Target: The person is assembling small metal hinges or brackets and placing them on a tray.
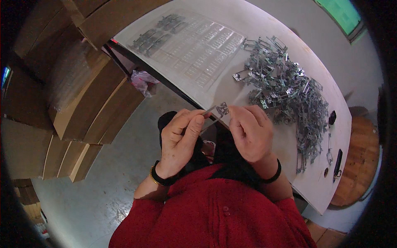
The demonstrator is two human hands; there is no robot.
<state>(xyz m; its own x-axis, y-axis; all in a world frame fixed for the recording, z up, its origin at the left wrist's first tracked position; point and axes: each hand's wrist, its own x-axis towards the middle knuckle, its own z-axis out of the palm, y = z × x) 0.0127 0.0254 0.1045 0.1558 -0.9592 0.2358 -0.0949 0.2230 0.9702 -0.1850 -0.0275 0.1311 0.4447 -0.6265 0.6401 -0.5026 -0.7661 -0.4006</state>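
Between my two hands, near the table's front edge, is a small metal bracket (222, 109) with a flat cut-out end and thin side arms. My left hand (180, 134) pinches its arms between thumb and fingers. My right hand (251, 130) has its fingers closed at the flat end; its fingertips are partly hidden, so what they grip there is hard to see. To the right, a large heap of similar metal brackets (285, 80) spreads over the white table (225, 89). Farther off on the left lies a clear plastic tray (202, 51), with dark metal pieces in its far-left pockets.
Cardboard boxes (95, 97) are stacked along the left beside the table. A clear plastic bag (142, 80) hangs near the table's left edge. On the right end lie a black-handled tool (338, 163) and a small black object (332, 118). A round wooden stool (357, 165) stands beyond.
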